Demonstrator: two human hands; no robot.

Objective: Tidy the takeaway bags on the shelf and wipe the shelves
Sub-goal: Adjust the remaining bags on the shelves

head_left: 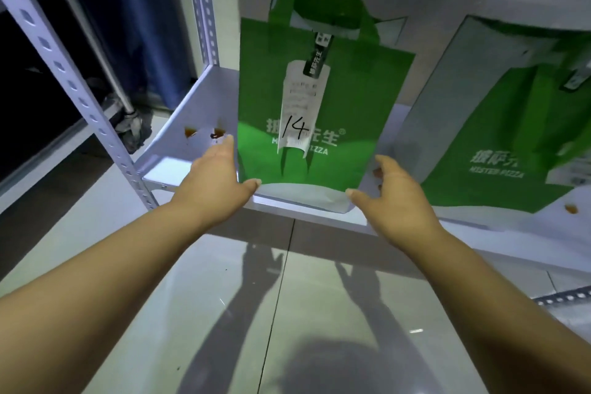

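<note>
A green takeaway bag (348, 99) with a white receipt marked 14 stands upright at the front of a white shelf (179, 125). My left hand (217, 179) is at its lower left corner, fingers straight along the bag's side, thumb touching the bottom edge. My right hand (399, 198) is at the lower right corner, fingers loosely spread beside the bag, thumb near its white base. A second green bag (499, 144) stands to the right, turned at an angle. Brown stains (204, 133) mark the shelf left of the first bag.
Another brown stain (571, 208) lies at the shelf's front right. A perforated metal upright (80, 99) runs down the left side. A mop head (132, 129) and a blue curtain (137, 16) are behind it. Grey tiled floor (287, 297) lies below.
</note>
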